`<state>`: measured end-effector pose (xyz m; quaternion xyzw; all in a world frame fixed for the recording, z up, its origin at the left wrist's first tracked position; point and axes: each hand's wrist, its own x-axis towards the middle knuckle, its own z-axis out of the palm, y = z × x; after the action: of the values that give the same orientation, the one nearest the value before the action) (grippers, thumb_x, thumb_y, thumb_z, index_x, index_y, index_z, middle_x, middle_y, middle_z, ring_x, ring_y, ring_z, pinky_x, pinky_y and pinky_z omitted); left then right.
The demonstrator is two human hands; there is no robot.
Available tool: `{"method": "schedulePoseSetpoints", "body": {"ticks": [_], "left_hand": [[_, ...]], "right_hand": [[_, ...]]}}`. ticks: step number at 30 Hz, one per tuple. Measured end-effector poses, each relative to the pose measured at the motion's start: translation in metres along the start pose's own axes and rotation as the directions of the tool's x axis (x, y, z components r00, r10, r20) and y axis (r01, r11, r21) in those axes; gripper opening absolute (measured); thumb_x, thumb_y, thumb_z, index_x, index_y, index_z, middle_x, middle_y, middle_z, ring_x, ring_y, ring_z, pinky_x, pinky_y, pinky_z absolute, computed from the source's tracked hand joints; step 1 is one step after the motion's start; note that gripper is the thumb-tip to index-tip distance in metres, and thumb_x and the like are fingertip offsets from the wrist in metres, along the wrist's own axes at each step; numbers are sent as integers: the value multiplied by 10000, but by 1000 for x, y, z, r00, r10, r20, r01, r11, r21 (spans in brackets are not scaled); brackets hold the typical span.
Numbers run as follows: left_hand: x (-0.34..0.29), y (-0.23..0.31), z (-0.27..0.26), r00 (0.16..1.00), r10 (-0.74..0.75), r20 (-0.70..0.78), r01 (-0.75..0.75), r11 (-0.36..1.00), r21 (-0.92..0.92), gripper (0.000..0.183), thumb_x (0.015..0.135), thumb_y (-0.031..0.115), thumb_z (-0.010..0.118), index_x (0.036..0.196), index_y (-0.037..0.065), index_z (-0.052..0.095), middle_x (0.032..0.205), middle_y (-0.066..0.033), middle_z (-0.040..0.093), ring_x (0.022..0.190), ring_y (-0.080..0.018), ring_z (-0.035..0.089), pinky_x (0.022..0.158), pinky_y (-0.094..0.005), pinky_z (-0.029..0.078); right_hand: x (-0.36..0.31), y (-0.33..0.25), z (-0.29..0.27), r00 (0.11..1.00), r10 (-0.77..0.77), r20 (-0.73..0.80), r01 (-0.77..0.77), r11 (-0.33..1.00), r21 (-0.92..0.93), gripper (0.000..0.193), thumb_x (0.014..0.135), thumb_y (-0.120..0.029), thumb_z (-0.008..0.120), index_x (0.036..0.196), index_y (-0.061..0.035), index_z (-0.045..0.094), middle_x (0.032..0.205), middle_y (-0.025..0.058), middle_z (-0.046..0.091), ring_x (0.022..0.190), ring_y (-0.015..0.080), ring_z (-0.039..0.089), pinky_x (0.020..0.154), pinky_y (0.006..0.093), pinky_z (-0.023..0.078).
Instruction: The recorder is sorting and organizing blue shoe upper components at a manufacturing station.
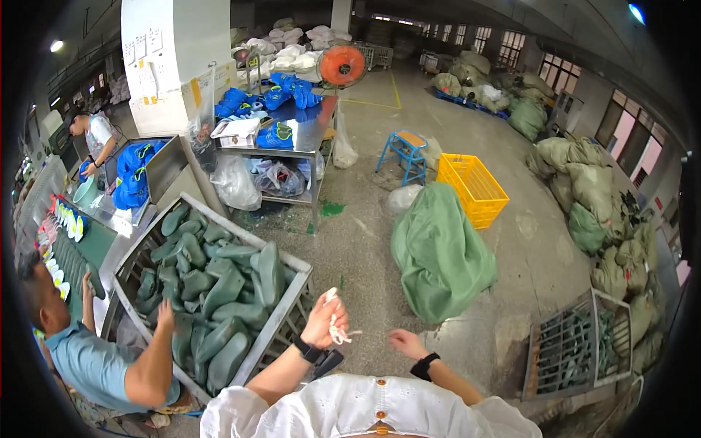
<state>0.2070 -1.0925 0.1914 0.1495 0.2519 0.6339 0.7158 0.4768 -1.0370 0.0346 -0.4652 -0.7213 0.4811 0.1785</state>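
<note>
My left hand (325, 321), with a dark band at the wrist, is closed around a white cord (338, 333). Loose ends of it hang out below the fingers. To its right, my right hand (409, 343) is held low above the floor with fingers loosely apart and nothing visible in them. A grey slatted crate (292, 257) heaped with green shoe lasts (223, 288) stands just left of my left hand. Beyond my right hand a large green sack (442, 252) slumps on the floor, apart from my fingers.
A co-worker in a blue shirt (109, 369) reaches over the crate's left side. Ahead are a metal table (310, 131) with blue bundles, an orange fan (342, 66), a blue stool (404, 155) and a yellow crate (475, 190). Another slatted crate (562, 347) and piled sacks line the right.
</note>
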Motion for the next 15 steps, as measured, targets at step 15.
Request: {"method": "schedulePoseSetpoints", "body": {"ticks": [15], "left_hand": [[318, 115, -36, 939, 63, -338, -34, 995, 92, 315, 859, 253, 471, 595, 126, 353, 513, 5, 334, 433, -111, 353, 401, -251, 316]], "right_hand": [[190, 371, -274, 652, 741, 159, -66, 265, -962, 291, 842, -162, 395, 1017, -57, 602, 1053, 147, 588, 976, 278, 565, 799, 375, 460]]}}
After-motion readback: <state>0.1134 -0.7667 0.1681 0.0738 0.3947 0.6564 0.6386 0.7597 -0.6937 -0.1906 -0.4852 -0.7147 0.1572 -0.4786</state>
